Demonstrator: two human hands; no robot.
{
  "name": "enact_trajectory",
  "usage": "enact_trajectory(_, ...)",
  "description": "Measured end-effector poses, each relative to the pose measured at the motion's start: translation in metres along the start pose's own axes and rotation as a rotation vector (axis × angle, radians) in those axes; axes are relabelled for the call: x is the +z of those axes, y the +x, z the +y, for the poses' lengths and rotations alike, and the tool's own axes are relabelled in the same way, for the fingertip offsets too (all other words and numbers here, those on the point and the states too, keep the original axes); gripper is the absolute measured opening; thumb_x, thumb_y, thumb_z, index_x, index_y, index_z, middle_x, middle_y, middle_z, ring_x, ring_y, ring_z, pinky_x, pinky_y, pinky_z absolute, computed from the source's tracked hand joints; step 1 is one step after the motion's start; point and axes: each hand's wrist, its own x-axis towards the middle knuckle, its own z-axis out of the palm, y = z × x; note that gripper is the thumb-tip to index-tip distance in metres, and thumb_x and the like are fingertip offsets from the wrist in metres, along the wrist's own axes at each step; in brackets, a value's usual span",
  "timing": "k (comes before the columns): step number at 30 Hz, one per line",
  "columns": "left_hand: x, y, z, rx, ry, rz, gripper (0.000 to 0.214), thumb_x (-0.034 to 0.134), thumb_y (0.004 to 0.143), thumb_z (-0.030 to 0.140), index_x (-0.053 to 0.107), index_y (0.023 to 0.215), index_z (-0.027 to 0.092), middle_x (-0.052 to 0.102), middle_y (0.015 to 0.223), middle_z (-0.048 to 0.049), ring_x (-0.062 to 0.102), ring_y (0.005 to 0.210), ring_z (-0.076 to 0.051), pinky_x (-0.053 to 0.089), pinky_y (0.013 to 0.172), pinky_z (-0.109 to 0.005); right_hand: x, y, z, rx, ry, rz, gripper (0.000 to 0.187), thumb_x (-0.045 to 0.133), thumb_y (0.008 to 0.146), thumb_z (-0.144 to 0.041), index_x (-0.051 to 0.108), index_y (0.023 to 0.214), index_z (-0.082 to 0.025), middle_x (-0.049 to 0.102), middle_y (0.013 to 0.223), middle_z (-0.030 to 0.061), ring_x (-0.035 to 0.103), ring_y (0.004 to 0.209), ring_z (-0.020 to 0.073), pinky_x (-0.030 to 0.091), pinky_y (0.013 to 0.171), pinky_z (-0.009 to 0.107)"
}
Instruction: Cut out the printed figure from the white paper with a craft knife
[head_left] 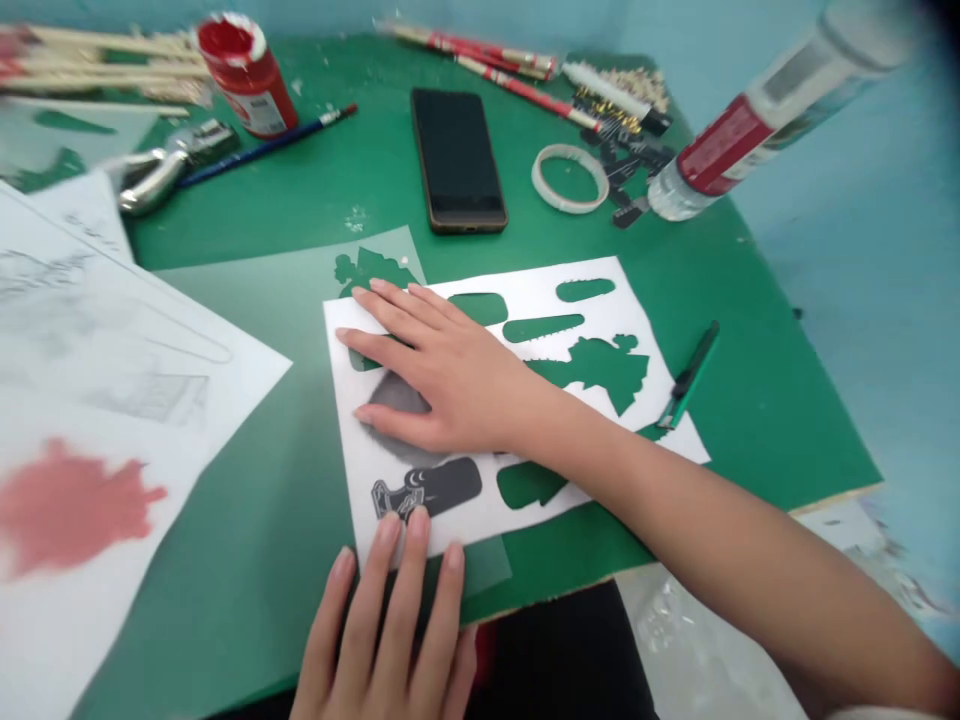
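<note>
The white cut-out sheet (534,297) lies flat under the right grip (454,375).

Black phone (460,160) near tape roll (571,206); blue paintbrush (266,147) beside open red paint jar (255,90).

The table (787,410) is softly lit; the bottle (765,110) is blurred and apparently stretched towards the darkened upper-right corner.

No words or numbers could be read; the label on the red, round, open paint jar (253,90), the red label on the tall clear plastic bottle (721,150) and the grey markings on the white paper sheet (90,290) were blurred.
</note>
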Motion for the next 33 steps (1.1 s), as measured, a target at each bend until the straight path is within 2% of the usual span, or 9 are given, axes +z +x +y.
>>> enact_trajectory(3,0.002,0.004,-0.002,0.083,0.103,0.027,0.069,0.075,0.097,0.039,0.058,0.156,0.006,0.055,0.164,-0.0205,0.051,0.155,-0.038,0.03,0.137,-0.05,0.002,0.001,0.002,-0.013,0.007,0.013,0.067,0.061,0.108,-0.051,0.052,0.162,-0.013,0.036,0.177,0.0193,0.027,0.17,0.0336,0.021,0.141,0.055)
enact_trajectory(5,0.005,0.007,-0.002,0.076,0.165,0.048,0.071,0.072,0.1,0.043,0.056,0.158,0.006,0.059,0.162,-0.0185,0.06,0.145,-0.038,0.033,0.133,-0.051,0.001,0.003,0.002,-0.004,0.028,-0.017,0.071,0.062,0.106,-0.054,0.051,0.163,-0.013,0.034,0.178,0.0184,0.026,0.17,0.0336,0.021,0.141,0.055)
enact_trajectory(8,0.007,0.012,0.0,0.03,0.219,0.03,0.064,0.061,0.106,0.046,0.055,0.158,0.01,0.063,0.157,-0.0162,0.064,0.14,-0.037,0.045,0.121,-0.053,-0.001,0.006,0.0,0.046,0.046,-0.051,0.071,0.062,0.106,-0.055,0.052,0.163,-0.015,0.032,0.179,0.0163,0.024,0.171,0.0313,0.016,0.143,0.051)
enact_trajectory(11,0.006,0.015,0.004,-0.013,0.248,-0.024,0.056,0.058,0.108,0.044,0.059,0.155,0.013,0.064,0.156,-0.0172,0.063,0.142,-0.038,0.05,0.117,-0.054,-0.003,0.007,-0.002,0.033,0.026,-0.045,0.071,0.062,0.106,-0.055,0.052,0.163,-0.013,0.034,0.178,0.0178,0.027,0.17,0.0333,0.02,0.142,0.052)
enact_trajectory(16,-0.002,0.021,0.01,-0.072,0.263,-0.162,0.056,0.068,0.105,0.04,0.056,0.156,0.02,0.059,0.159,-0.0159,0.058,0.146,-0.034,0.05,0.12,-0.058,-0.002,0.007,0.0,0.023,0.024,-0.037,0.07,0.062,0.106,-0.054,0.053,0.163,-0.014,0.036,0.177,0.0188,0.03,0.168,0.035,0.022,0.14,0.052)
enact_trajectory(23,-0.021,0.033,0.02,-0.155,0.25,-0.324,0.057,0.072,0.104,0.038,0.054,0.156,0.023,0.053,0.161,-0.0146,0.055,0.146,-0.035,0.054,0.117,-0.059,0.003,0.011,0.002,0.001,0.041,-0.01,0.061,0.067,0.106,-0.053,0.056,0.157,-0.022,0.043,0.173,0.0144,0.039,0.162,0.0365,0.029,0.133,0.067)
enact_trajectory(28,-0.032,0.038,0.016,-0.171,0.2,-0.397,0.061,0.073,0.102,0.043,0.052,0.157,0.024,0.049,0.163,-0.0151,0.055,0.144,-0.036,0.057,0.112,-0.058,0.005,0.013,0.005,-0.016,0.019,0.01,0.055,0.069,0.105,-0.05,0.059,0.152,-0.022,0.048,0.168,0.0139,0.047,0.155,0.0362,0.038,0.128,0.066)
enact_trajectory(33,-0.049,0.049,0.008,-0.124,0.145,-0.498,0.061,0.074,0.102,0.045,0.054,0.155,0.023,0.051,0.161,-0.015,0.057,0.142,-0.035,0.057,0.111,-0.058,0.006,0.014,0.006,-0.033,0.003,0.028,0.052,0.069,0.105,-0.048,0.06,0.15,-0.021,0.052,0.163,0.0138,0.053,0.149,0.035,0.044,0.124,0.064)
